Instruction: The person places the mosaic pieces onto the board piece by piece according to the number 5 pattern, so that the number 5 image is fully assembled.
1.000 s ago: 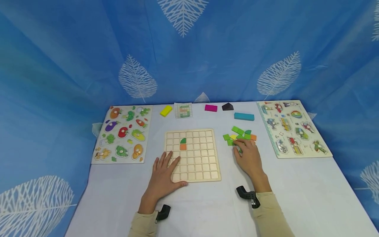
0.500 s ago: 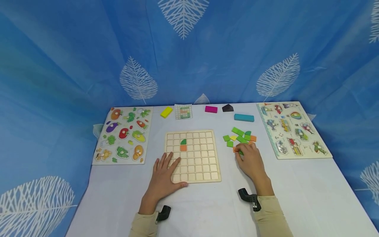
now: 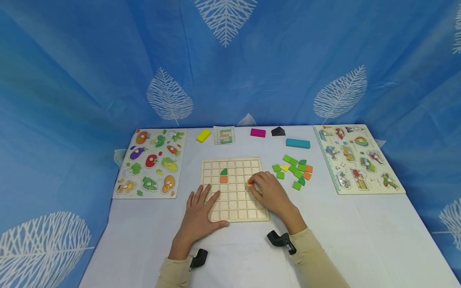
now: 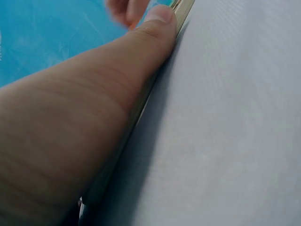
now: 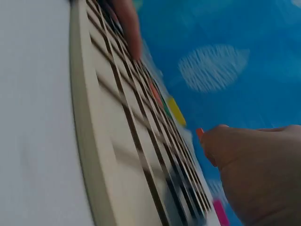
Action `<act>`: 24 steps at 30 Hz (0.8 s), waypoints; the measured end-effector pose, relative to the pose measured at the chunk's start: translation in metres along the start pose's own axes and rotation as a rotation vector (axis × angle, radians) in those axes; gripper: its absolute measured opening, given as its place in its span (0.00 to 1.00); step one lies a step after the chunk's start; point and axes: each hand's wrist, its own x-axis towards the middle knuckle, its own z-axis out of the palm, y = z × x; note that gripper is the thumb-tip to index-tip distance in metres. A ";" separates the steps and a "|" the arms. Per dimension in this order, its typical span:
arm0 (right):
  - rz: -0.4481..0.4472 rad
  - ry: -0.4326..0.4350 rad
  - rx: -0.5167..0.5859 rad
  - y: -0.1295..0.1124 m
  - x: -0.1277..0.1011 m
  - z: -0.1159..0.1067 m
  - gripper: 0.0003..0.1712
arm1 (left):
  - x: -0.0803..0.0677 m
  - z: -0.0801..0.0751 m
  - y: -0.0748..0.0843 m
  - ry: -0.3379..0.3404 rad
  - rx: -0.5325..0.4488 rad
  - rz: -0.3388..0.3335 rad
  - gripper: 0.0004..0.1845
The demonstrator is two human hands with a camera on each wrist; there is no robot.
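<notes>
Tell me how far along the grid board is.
Done: a green quarter-round piece and an orange square sit in the wooden grid board. In hand: the right hand pinches an orange piece over the board; the left hand rests on its near left corner. Remaining: apparently most of it, since loose pieces lie right of the board and the pattern card shows more coloured cells.

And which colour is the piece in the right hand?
The piece is orange, clearest from the right wrist.

No readable text, no legible labels or brands, no numbers or signs
</notes>
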 end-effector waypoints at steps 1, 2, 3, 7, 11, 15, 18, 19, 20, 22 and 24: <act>-0.029 -0.021 -0.001 -0.007 0.006 0.005 0.07 | 0.000 0.000 0.000 -0.010 -0.001 -0.004 0.56; -0.052 -0.042 -0.003 -0.014 0.011 0.011 0.07 | 0.000 -0.001 0.000 -0.021 -0.001 -0.010 0.56; -0.074 -0.060 -0.003 -0.021 0.017 0.016 0.06 | 0.000 -0.001 0.000 -0.024 -0.002 -0.012 0.56; -0.134 -0.110 -0.002 -0.037 0.032 0.035 0.07 | 0.000 -0.004 0.002 -0.027 -0.008 -0.017 0.57; -0.156 -0.119 -0.025 -0.044 0.038 0.045 0.08 | 0.000 -0.005 0.004 -0.012 -0.013 -0.021 0.56; -0.153 -0.094 -0.045 -0.047 0.041 0.049 0.08 | 0.001 -0.004 0.005 -0.007 -0.003 -0.039 0.54; -0.149 -0.077 -0.060 -0.048 0.041 0.051 0.08 | 0.002 -0.002 0.006 -0.012 0.004 -0.049 0.52; -0.146 -0.073 -0.066 -0.048 0.041 0.051 0.08 | 0.002 -0.002 0.006 -0.012 0.004 -0.051 0.51; -0.144 -0.071 -0.074 -0.048 0.040 0.052 0.08 | 0.003 -0.001 0.006 -0.011 0.006 -0.052 0.51; -0.137 -0.067 -0.087 -0.048 0.040 0.052 0.08 | 0.003 0.000 0.007 -0.009 0.014 -0.054 0.51; -0.131 -0.060 -0.089 -0.048 0.039 0.052 0.08 | 0.004 0.001 0.008 0.000 0.021 -0.055 0.50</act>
